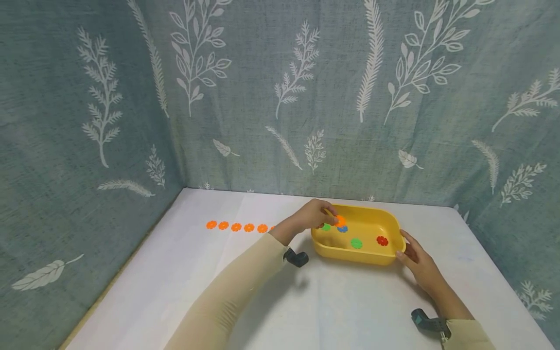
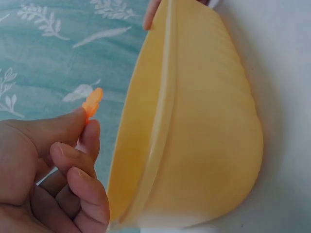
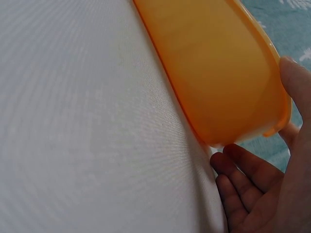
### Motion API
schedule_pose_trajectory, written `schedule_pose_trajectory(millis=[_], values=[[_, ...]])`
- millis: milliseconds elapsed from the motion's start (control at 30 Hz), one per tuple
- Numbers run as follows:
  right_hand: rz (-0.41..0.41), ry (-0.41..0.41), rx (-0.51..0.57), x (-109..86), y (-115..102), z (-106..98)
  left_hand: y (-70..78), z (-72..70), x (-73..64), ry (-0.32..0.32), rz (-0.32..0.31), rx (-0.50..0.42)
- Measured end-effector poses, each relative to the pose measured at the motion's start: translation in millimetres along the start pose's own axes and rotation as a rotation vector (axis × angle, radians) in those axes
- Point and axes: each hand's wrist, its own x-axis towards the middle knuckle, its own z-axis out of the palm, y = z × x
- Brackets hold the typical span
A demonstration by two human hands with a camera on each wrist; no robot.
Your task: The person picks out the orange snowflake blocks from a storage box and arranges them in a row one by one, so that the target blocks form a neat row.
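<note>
My left hand [image 1: 311, 215] pinches an orange flower-shaped disc [image 1: 340, 221] between thumb and index finger, over the left part of a yellow plastic tub [image 1: 350, 254]. In the left wrist view the disc [image 2: 93, 101] is held edge-on beside the tub's rim, with the other fingers curled below. My right hand [image 1: 418, 266] grips the tub's right end. Its thumb lies on the rim and other fingers reach beneath, as the right wrist view shows. Inside the tub lie a red disc [image 1: 382, 241], a blue disc [image 1: 342, 229] and green discs [image 1: 356, 243].
Several orange flower discs [image 1: 236, 227] form a row on the white table [image 1: 350, 306], left of the tub; my left forearm covers the row's right end. A green leaf-patterned cloth [image 1: 253, 97] hangs behind the table and along both sides.
</note>
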Motion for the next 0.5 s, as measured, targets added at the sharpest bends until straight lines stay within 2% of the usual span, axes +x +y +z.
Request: schedule_pose_trajectory(millis=[267, 500], values=[[0.021, -0.009, -0.013, -0.1, -1.6, 3.5, -5.9, -16.3, -12.4, 0.034, -0.028, 0.051], [0.045, -0.012, -0.025, -0.4, -2.1, 1.2, -16.1, -33.4, -22.1, 0.056, -0.016, 0.062]])
